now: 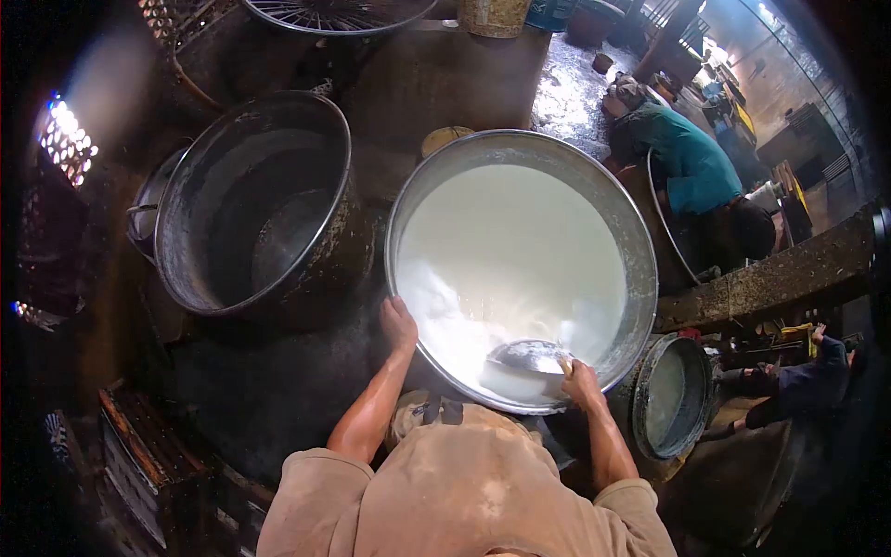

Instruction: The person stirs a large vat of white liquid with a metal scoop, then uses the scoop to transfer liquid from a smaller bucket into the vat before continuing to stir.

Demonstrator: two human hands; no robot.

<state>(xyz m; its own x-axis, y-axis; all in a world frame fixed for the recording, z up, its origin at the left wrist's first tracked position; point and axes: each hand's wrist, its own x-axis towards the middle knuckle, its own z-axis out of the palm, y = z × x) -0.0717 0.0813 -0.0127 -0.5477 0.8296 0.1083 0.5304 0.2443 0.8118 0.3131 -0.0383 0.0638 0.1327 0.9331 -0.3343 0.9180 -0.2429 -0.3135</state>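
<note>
A large round metal vat (pixel 640 251) full of white, milky liquid (pixel 510 232) stands right in front of me. My left hand (pixel 399 325) grips its rim on the near left side. At the near right edge, my right hand (pixel 582 382) is closed around the short handle of a shallow metal scoop (pixel 531 355). The scoop lies tilted at the surface of the liquid, inside the near rim. Its lower edge is hard to make out in the glare.
A deep dark pot (pixel 288 232) stands on the left. On the right is a smaller pot (pixel 666 395) with pale liquid. A person in a teal shirt (pixel 691 153) bends over another vessel beyond a thick beam (pixel 770 288). Another person (pixel 807 381) stands farther right.
</note>
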